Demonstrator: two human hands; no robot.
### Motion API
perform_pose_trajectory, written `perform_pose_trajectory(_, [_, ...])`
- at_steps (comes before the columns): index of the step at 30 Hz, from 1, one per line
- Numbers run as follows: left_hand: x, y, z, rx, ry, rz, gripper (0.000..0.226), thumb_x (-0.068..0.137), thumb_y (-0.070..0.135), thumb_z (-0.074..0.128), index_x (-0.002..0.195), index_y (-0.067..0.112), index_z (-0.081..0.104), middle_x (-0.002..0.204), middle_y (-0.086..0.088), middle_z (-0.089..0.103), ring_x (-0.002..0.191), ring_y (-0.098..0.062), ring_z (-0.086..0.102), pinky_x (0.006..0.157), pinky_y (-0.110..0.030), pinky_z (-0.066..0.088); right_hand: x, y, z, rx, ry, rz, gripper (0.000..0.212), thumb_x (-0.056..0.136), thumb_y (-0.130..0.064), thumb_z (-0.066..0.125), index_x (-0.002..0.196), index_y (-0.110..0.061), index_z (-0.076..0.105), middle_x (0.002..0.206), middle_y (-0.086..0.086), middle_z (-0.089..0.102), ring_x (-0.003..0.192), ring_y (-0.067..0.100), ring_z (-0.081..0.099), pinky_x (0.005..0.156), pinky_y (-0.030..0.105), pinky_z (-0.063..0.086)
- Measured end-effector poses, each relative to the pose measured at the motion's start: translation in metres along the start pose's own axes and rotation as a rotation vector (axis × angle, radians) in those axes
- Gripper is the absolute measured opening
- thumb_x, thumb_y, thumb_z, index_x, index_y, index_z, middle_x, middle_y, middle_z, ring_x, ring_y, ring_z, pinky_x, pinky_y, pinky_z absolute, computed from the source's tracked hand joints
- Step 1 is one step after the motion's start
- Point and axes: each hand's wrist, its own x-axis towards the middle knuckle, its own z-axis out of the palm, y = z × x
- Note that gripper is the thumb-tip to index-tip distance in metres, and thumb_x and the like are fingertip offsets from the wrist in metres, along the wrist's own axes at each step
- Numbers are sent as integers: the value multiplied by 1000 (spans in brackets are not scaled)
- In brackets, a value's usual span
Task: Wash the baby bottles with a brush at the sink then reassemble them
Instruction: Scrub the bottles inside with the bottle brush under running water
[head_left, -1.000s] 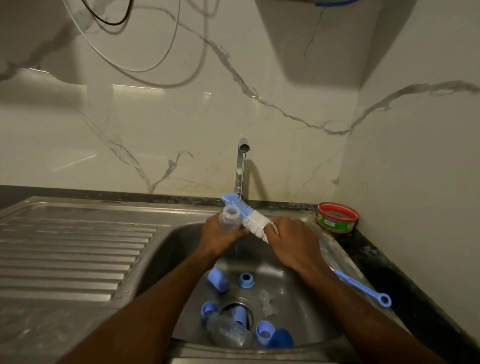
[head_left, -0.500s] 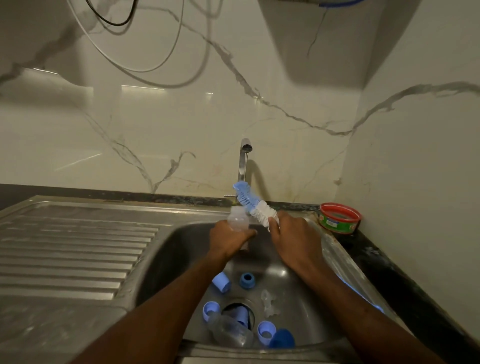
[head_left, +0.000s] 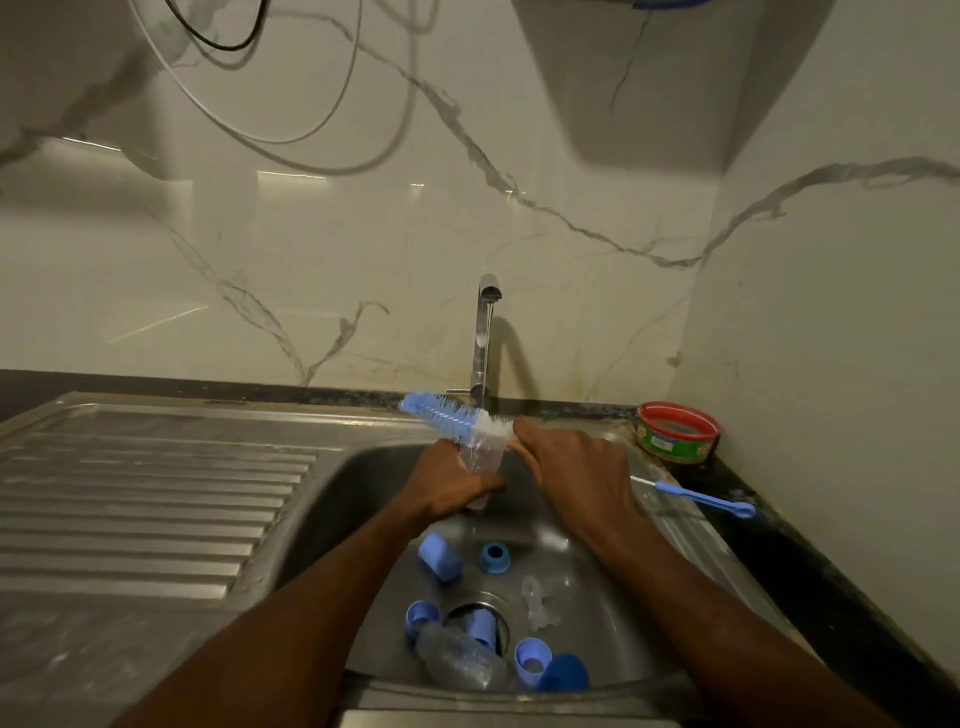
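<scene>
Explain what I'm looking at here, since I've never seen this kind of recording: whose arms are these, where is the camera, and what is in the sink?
There is no machine here. A person wears one wide-angle camera on the head, looking forward and down, so both bare arms reach in from the bottom edge. The left hand grips a clear baby bottle over the steel sink. The right hand holds a bottle brush, its blue and white bristles lying across the top of the bottle. In the basin lie another clear bottle, several blue caps and rings and a clear teat. A thin blue brush lies on the right rim, near a red and green tub. The tap stands behind.
</scene>
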Motion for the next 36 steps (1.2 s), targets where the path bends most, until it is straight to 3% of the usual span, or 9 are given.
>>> perform_pose_trajectory(5, [-6,18,-13,-333,118,-45,18,92,20,72,107,21,62,103,-5,70,74,-6,71,59,-15,55,0,16,3,-43,92,1,29,105,-54,41,129,-38,43,110,-5,68,89,17,65,68,31,42])
perform_pose_trajectory(8, [-21,24,-10,-124,-54,32,19,87,27,79,99,23,64,95,0,72,77,-10,71,74,-24,60,2,15,4,-43,91,8,28,104,-52,44,127,-37,43,112,-4,67,91,17,66,70,32,47])
perform_pose_trajectory(11, [-23,25,5,159,-206,125,33,82,28,83,109,23,64,106,4,69,89,-3,64,80,-13,52,5,9,5,-44,38,8,29,102,-50,51,125,-35,42,111,-4,66,93,19,65,79,38,54])
perform_pose_trajectory(15, [-10,16,2,0,78,73,55,80,44,82,124,18,62,120,1,69,100,-6,65,87,-23,55,5,25,6,-43,120,119,25,102,-49,50,121,-33,49,106,-2,69,88,19,67,72,36,54])
perform_pose_trajectory(17, [-6,6,-4,145,200,-14,71,76,54,82,128,16,53,120,6,60,105,-10,59,93,-29,51,2,32,6,-79,120,183,28,102,-45,53,125,-30,51,106,-2,69,88,18,67,69,34,53])
perform_pose_trajectory(21, [-9,-5,-14,634,113,-99,79,76,45,85,136,18,42,131,-4,58,117,-20,59,97,-35,52,2,35,7,-133,144,261,30,103,-41,53,129,-27,51,106,0,70,87,18,67,63,32,52])
perform_pose_trajectory(25, [-12,15,-6,1206,85,32,65,81,30,79,138,26,48,143,-8,46,135,-31,40,105,-45,43,2,28,7,-198,152,268,28,101,-40,57,124,-26,54,100,0,70,84,19,67,59,31,47])
perform_pose_trajectory(30, [-11,27,-1,1371,171,140,63,79,32,81,136,27,55,149,-10,37,142,-35,28,112,-53,34,1,31,7,-205,142,255,29,98,-40,62,123,-26,58,101,1,72,84,20,69,63,34,57])
perform_pose_trajectory(36, [-9,26,-5,1311,188,207,53,78,30,83,126,30,61,147,-7,38,140,-31,31,111,-50,36,-2,33,0,-228,143,255,29,98,-45,58,122,-29,60,102,-1,71,85,18,67,60,29,45])
